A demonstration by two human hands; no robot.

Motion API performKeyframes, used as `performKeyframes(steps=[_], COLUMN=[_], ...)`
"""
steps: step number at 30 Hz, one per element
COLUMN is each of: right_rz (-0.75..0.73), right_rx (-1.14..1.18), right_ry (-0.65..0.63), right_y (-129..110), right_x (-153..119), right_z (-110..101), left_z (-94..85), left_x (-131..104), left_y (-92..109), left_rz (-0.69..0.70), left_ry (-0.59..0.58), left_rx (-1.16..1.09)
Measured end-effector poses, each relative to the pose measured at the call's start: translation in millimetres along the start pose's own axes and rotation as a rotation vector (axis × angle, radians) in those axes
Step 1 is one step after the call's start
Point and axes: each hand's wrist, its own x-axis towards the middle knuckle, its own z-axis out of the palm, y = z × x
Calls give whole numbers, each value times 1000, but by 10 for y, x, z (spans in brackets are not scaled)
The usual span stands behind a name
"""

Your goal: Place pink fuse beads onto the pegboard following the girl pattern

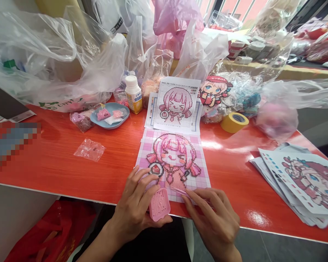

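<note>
Left of the bead board (203,179), a blue plate (112,126) carries packets (103,114) of pink beads. At the board's lower left edge, the left hand (133,207) grips a pink tray (160,205) by its sides, probably to keep its few loose beads close. The printed pattern (177,105) lies just beyond the board, seemingly for easy comparison. At the board's lower right, the right hand (217,214) pinches slim tweezers (182,191), likely for precision, their tip over its lower edge.
</note>
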Motion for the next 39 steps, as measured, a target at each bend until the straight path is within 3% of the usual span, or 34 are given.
performKeyframes(steps=[17, 39], right_rz=[-55, -30], right_rx=[163, 160], right_ry=[-74, -32], right_y=[-56, -106], right_x=[98, 122], right_z=[-28, 23], left_z=[5, 4], left_x=[-12, -20], left_y=[0, -7], left_rz=[8, 3], left_ry=[2, 5], left_rx=[-19, -10])
